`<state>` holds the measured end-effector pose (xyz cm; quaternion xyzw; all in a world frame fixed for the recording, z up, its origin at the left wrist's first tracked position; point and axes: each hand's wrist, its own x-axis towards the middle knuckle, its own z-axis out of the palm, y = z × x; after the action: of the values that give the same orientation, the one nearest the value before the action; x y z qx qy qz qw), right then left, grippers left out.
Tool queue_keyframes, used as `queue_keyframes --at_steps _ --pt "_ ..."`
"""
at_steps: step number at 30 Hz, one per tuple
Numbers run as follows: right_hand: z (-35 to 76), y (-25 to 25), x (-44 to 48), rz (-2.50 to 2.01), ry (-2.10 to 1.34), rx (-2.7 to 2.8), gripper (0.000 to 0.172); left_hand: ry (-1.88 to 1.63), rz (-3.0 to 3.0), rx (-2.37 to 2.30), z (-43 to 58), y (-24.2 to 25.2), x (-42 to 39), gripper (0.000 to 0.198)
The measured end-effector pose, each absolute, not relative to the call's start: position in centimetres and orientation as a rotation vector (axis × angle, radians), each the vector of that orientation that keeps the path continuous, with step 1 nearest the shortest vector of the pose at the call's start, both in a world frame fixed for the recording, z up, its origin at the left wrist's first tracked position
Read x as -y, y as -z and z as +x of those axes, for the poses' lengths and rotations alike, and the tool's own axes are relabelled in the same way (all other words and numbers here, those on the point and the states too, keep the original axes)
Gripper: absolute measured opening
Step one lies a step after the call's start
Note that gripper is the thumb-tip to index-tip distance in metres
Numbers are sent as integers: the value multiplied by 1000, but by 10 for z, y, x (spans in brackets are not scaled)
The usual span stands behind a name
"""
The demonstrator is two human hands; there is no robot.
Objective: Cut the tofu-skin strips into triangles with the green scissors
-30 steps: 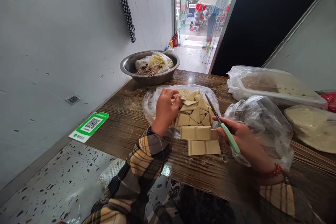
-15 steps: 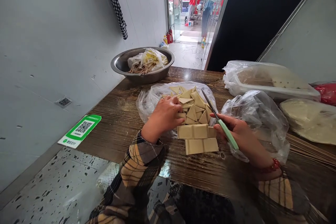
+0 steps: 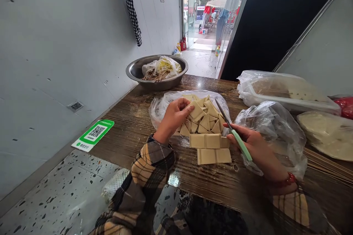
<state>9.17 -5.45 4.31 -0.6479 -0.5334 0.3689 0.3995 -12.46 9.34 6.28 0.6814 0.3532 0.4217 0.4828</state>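
Observation:
A heap of tan triangular tofu pieces (image 3: 207, 117) lies on a clear plastic bag (image 3: 159, 107) on the wooden table (image 3: 132, 125). My left hand (image 3: 174, 116) pinches a few of those pieces at the heap's left side. My right hand (image 3: 255, 146) grips a knife with a pale green handle (image 3: 240, 144); its blade points up and away over the heap. Just in front of the heap lie two flat rows of uncut tofu squares (image 3: 213, 148), between my hands.
A metal basin (image 3: 137, 69) with skewers and a bag stands at the table's far left corner. To the right are a crumpled clear bag (image 3: 271, 125), a plastic-wrapped tray (image 3: 289, 90), a pale round sheet (image 3: 328, 134) and loose bamboo skewers (image 3: 328, 161). A QR sticker (image 3: 93, 135) is on the wall.
My left hand has shifted from the near left edge of the heap to lift a few triangular pieces at its top left. The right hand and knife have hardly moved.

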Motion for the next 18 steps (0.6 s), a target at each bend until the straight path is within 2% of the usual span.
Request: queue_keyframes --at_steps 8,18 --pt "88 -46 54 -1635 -882 1443 61 -1061 1117 -649 -118 -61 -91 43" --pt "84 -55 57 -1551 -1046 1646 71 -1037 974 -528 -113 -65 -86 38"
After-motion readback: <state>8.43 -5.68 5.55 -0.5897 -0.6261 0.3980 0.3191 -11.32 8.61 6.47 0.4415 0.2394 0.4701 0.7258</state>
